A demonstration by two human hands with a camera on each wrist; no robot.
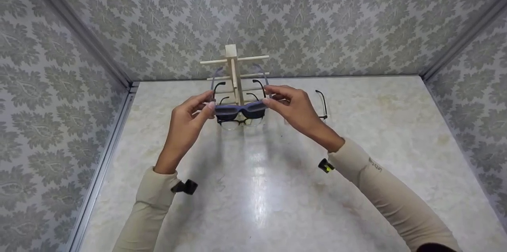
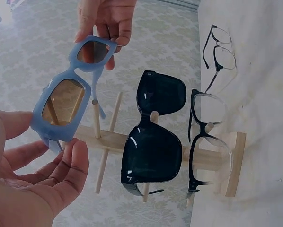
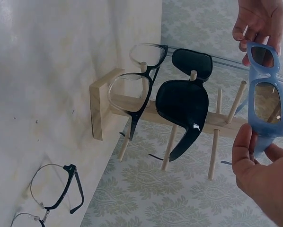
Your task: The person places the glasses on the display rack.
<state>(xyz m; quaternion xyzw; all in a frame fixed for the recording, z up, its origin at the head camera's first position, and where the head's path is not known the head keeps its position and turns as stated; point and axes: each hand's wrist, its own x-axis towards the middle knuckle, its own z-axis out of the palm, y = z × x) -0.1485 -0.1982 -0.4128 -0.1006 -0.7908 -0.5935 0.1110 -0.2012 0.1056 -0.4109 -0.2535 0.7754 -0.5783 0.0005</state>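
Note:
Blue-framed sunglasses [image 1: 242, 108] with tinted lenses are held level in front of a wooden eyewear stand [image 1: 231, 50], temples pointing back toward it. My left hand [image 1: 186, 119] pinches their left end near the hinge. At the opposite end, my right hand [image 1: 295, 109] grips the right hinge and temple between thumb and fingers. In the left wrist view, the blue sunglasses [image 2: 71, 74] are beside the stand's upper pegs. Black sunglasses [image 2: 153, 153] rest on lower pegs, and black-topped clear glasses [image 2: 192, 163] sit below them, nearest the stand's base [image 2: 236, 163].
Another pair of dark-framed glasses [image 1: 324, 103] lies on the marbled table [image 1: 257, 204], right of the stand and partly behind my right hand. Patterned walls [image 1: 277, 18] enclose the table at the back and sides. Bare wooden pegs [image 3: 236, 101] stick out near the stand's top.

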